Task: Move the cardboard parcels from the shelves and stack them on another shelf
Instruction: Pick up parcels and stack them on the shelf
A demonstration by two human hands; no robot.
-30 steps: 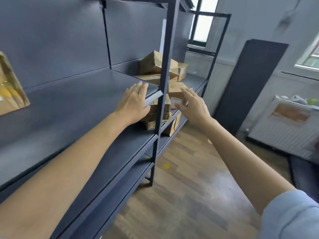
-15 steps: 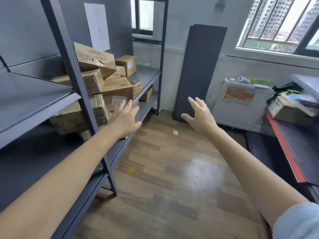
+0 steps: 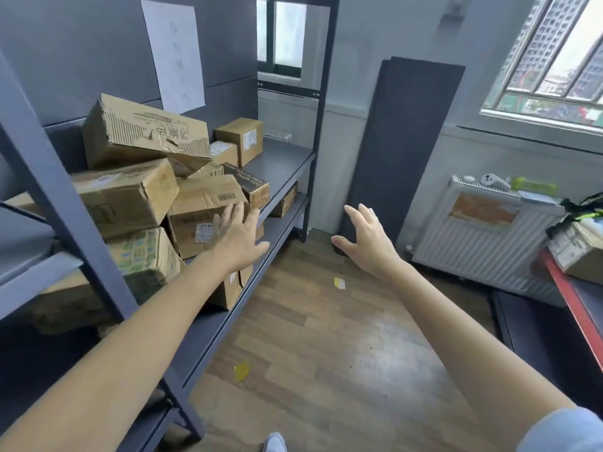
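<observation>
Several cardboard parcels lie heaped on a dark grey shelf [image 3: 287,164] at left: a big torn box [image 3: 143,135] on top, a taped box [image 3: 127,197] below it, a labelled box [image 3: 195,210] at the front. My left hand [image 3: 239,236] reaches toward the labelled box with straight fingers, its fingertips over the box's front face, and holds nothing. Off the shelf to the right, over the floor, my right hand [image 3: 365,239] hangs with spread fingers. A green-printed box [image 3: 143,256] sits under the pile.
A shelf post [image 3: 65,203] stands in front of the pile at left. A dark panel [image 3: 404,145] leans on the far wall. A radiator [image 3: 489,243] and a red-edged table [image 3: 574,308] with a box are at right. Yellow scraps [image 3: 241,371] lie on the wood floor.
My view swung right from the bare shelf to the parcel pile. Both hands moved with it; the left hand left the shelf edge and now reaches at the labelled box.
</observation>
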